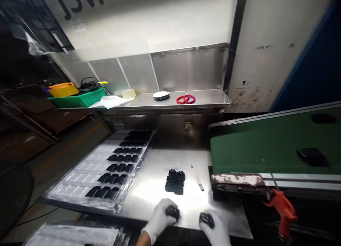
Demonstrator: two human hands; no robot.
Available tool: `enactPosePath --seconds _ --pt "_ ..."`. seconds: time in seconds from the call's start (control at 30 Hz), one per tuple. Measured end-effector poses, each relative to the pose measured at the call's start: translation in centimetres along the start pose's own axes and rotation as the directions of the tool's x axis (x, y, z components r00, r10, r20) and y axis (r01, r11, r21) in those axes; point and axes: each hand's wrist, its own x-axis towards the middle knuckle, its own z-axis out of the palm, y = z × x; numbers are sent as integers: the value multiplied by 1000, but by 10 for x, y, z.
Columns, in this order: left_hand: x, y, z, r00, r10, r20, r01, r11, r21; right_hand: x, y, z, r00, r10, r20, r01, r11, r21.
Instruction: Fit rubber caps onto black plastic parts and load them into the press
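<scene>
At the near edge of the steel counter (157, 167) the left hand (161, 217), in a white glove, is closed around a small black part (173, 212); the right hand (217, 226), gloved too, holds another black part (207, 220) against its fingers, just beside the first. A little farther on the counter lies a small pile of black parts (175, 181), and near it a thin metal strip (197, 177). To the left stands a clear plastic tray (80, 171); its right column of pockets holds rows of black parts, its left pockets look bare. To the right a green conveyor belt (266, 146) carries two dark pieces (312, 156); an orange air gun (282, 207) hangs below it. On the far shelf (207, 98) a green bin (77, 98) holds a yellow box (63, 89) and cables; red scissors (185, 99) lie farther right.
</scene>
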Motion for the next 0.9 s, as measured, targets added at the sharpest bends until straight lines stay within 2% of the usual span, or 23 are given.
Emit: enactPosePath --seconds 0.03,0.1,0.17,0.27,0.33,0.43,0.53,0.6,0.67,0.77,0.83,0.9 --pt "15 -15 -22 999 33 -31 -31 998 50 18 -5 24 1000 -6 11 6 999 -41" --pt "45 -37 -56 994 84 -76 -73 989 130 46 -11 53 1000 -4 -12 3 992 -123" --pt "69 -48 -78 986 127 -110 -105 977 183 65 -16 62 998 -19 -59 7 981 -193" --pt "88 -52 -90 963 226 -144 -183 948 260 75 -30 60 988 -121 -93 89 951 -298" --pt "90 -52 -84 936 292 -194 -220 920 325 75 -44 65 978 -202 -48 172 917 -360" --pt "83 -54 -59 887 366 -282 -231 880 414 70 -58 91 968 -246 51 246 886 -393" --pt "71 -62 -26 851 422 -313 -244 844 477 62 -55 121 977 -203 64 212 906 -367" --pt "64 -73 -9 838 449 -311 -256 826 501 53 -46 129 984 -170 55 178 935 -307" --pt "59 -84 0 832 465 -302 -273 818 507 40 -35 126 985 -158 65 168 963 -209" --pt "63 -96 -4 824 476 -308 -290 821 492 20 -24 111 990 -124 64 126 992 -21" --pt "71 -95 -14 827 465 -316 -281 829 484 8 -21 99 997 -57 46 51 991 122" --pt "76 -83 -24 847 445 -292 -272 833 482 -5 -18 86 998 28 58 -44 954 297"
